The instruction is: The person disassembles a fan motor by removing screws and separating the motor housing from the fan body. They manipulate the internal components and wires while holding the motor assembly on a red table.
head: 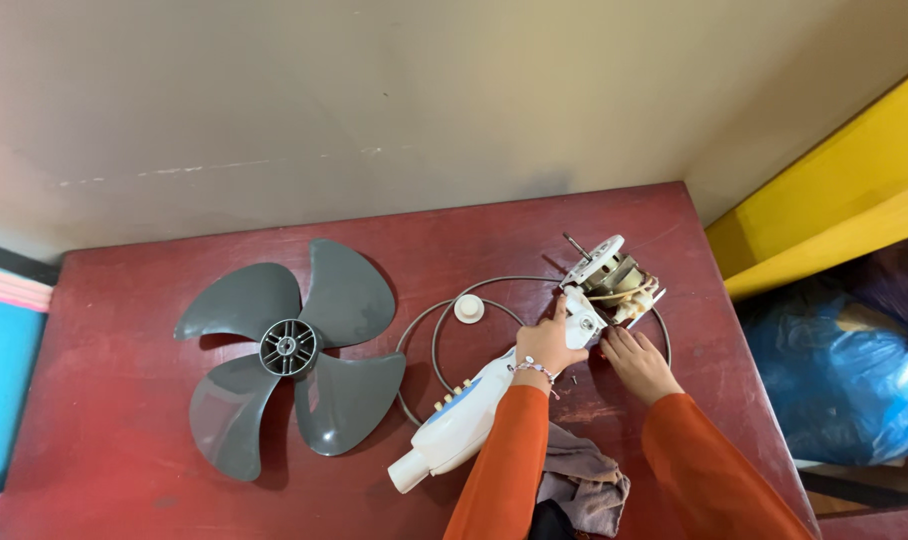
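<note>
A white fan neck [471,412] with a blue panel and yellowish buttons lies on the dark red table [154,440]. Its upper end carries the bare fan motor [612,276], with copper windings and a steel shaft pointing up-left. My left hand [548,343] grips the white joint just below the motor. My right hand [636,362] rests on the table beside the motor's lower right, fingertips touching it; I cannot tell whether it holds anything. Both arms wear orange sleeves.
A grey three-blade fan propeller [289,350] lies at the left. Two thin metal rings [436,340] circle a small white cap [468,308]. A tiny screw [573,380] lies between my hands. A grey cloth [581,480] sits at the front edge. Yellow board and blue bag stand right.
</note>
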